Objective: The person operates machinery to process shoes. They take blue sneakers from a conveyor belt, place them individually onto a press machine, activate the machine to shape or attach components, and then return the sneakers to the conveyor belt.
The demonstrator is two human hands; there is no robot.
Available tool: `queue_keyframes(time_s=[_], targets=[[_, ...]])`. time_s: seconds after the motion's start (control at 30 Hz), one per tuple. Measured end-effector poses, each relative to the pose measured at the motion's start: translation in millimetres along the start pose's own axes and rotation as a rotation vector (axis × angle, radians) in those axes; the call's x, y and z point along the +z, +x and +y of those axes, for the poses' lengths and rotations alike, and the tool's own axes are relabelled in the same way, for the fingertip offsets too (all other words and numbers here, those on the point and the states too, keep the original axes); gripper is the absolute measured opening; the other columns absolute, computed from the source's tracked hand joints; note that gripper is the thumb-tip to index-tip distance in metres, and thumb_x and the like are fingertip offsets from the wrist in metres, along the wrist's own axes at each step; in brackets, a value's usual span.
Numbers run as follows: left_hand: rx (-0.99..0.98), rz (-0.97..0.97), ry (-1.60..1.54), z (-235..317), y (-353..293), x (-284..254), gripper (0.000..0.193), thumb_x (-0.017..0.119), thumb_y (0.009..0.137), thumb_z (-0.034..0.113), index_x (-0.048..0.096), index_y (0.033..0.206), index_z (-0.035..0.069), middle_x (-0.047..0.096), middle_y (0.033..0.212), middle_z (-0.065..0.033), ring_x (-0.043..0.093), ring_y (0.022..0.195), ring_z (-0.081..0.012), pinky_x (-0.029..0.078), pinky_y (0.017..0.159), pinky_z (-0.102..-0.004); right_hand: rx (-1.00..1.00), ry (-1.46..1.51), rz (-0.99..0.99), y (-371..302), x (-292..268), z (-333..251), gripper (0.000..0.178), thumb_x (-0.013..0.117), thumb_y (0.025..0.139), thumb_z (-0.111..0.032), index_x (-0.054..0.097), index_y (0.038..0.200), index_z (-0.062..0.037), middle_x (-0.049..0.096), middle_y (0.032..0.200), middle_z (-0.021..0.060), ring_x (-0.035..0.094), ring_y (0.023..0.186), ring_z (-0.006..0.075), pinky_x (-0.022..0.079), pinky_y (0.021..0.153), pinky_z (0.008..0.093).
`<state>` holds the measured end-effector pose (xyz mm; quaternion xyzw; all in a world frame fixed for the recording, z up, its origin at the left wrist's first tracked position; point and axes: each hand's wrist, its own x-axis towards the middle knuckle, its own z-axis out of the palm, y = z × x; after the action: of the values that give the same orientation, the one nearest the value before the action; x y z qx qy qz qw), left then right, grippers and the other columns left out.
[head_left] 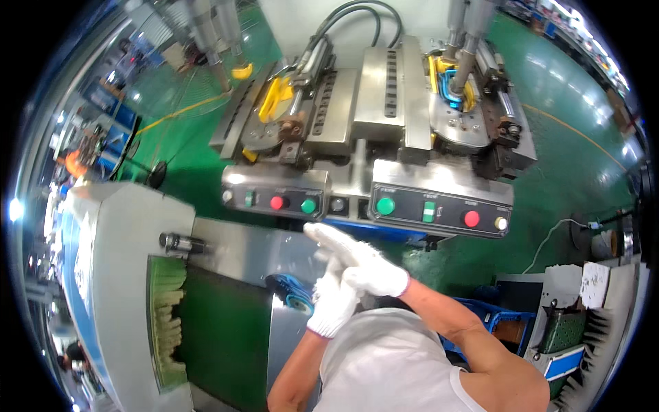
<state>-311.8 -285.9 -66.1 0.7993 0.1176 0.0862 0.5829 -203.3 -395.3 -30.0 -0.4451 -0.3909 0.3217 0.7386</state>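
My right hand (364, 264), in a white knitted glove, reaches in from the right with its fingers stretched out toward the control panels. Against it rests my left hand (334, 302), gloved the same way. Its fingers point up and are partly covered by the right hand; neither hand shows anything held. Blue and black rounded parts (295, 290) lie on the grey metal table (250, 240) beside the left hand. Beyond the hands stands a two-station machine with a left control panel (278, 199) and a right control panel (439, 209).
A yellow clamp piece (276, 99) sits at the left station, and a blue looped part (449, 88) at the right one. A pale machine housing (123, 275) with a bristled opening stands at left. At right are a blue crate (494, 312) and another brush-edged machine (566, 329).
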Motion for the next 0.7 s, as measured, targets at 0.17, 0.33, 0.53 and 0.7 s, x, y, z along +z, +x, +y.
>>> queue_keyframes(time_s=[0.17, 0.33, 0.53, 0.7], targets=[[-0.299, -0.267, -0.037, 29.3, 16.3, -1.0, 0.061, 0.054, 0.105, 0.020, 0.032, 0.158, -0.003, 0.066, 0.080, -0.0043, 0.063, 0.069, -0.0088, 0.054, 0.063, -0.0262, -0.063, 0.541, 0.256, -8.2, -10.0, 18.4, 0.094, 0.070, 0.095, -0.041, 0.017, 0.167, -0.0109, 0.020, 0.173, 0.0117, 0.021, 0.159, 0.0300, 0.032, 0.123, 0.0525], [0.092, -0.046, -0.022, 17.4, -6.2, -6.0, 0.065, 0.059, 0.103, 0.011, 0.029, 0.159, -0.001, 0.068, 0.090, -0.0055, 0.064, 0.077, -0.0106, 0.055, 0.072, -0.0269, -0.258, 0.501, 0.373, 3.7, -13.2, 33.0, 0.087, 0.058, 0.100, -0.047, 0.015, 0.167, -0.0117, 0.014, 0.174, 0.0092, 0.017, 0.160, 0.0276, 0.029, 0.122, 0.0587], [-0.165, -0.003, -0.172, -22.9, -6.2, 0.7, 0.029, 0.056, 0.106, 0.016, 0.059, 0.130, -0.001, 0.068, 0.108, -0.0089, 0.064, 0.097, -0.0128, 0.054, 0.084, -0.0296, -0.246, 1.238, 0.555, 27.5, -4.7, 26.6, 0.076, 0.046, 0.104, -0.058, 0.036, 0.158, -0.0061, 0.037, 0.164, 0.0158, 0.031, 0.153, 0.0388, 0.019, 0.124, 0.0680], [-0.173, -0.135, -0.104, -4.2, 8.0, -11.6, 0.025, 0.059, 0.106, 0.022, 0.065, 0.116, -0.001, 0.069, 0.095, -0.0058, 0.060, 0.079, -0.0094, 0.051, 0.069, -0.0297, -0.202, 1.326, 0.601, 34.4, 8.9, 38.9, 0.080, 0.050, 0.101, -0.059, 0.036, 0.156, -0.0021, 0.037, 0.163, 0.0203, 0.030, 0.152, 0.0420, 0.017, 0.124, 0.0675]])
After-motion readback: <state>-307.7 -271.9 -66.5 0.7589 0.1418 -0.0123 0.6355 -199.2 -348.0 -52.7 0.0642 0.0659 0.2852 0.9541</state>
